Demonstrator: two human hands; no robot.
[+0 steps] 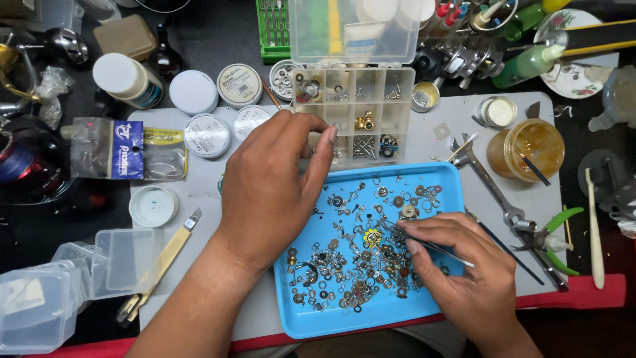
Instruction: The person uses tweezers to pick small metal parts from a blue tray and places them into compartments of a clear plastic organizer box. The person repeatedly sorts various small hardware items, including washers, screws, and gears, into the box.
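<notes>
A: Looking down at the blue tray (291, 318) on the tabletop (199, 192), what is the right hand (464, 272) doing?

B: It is closed around thin metal tweezers (424, 244), pinched between thumb and fingers. The tips point left and sit among the small metal parts (358, 252), close to a yellow toothed washer (372, 237). I cannot tell whether the tips grip anything.

A: And the left hand (271, 185)?

B: It is above the tray's upper left corner, reaching to the clear compartment box (361, 113). Thumb and fingertips are drawn narrowly together at the box's front left edge; anything between them is too small to make out.

A: What is in that box?

B: Its lid stands open at the back. The compartments hold tiny screws, rings and 1 brass piece (364, 122) near the middle.

A: Where are the loose parts?

B: Scattered over the tray floor: washers, rings, springs and little gears, thickest in the centre and lower left.

A: Anything beside the tray?

B: 2 wrenches (493, 189) lie just right of it, with an amber jar (527, 149) behind them and green-handled pliers (560, 242) further right. On the left, several round white spools (207, 134), a plastic packet (126, 156), and stacked clear boxes (66, 285) at the lower left.
</notes>
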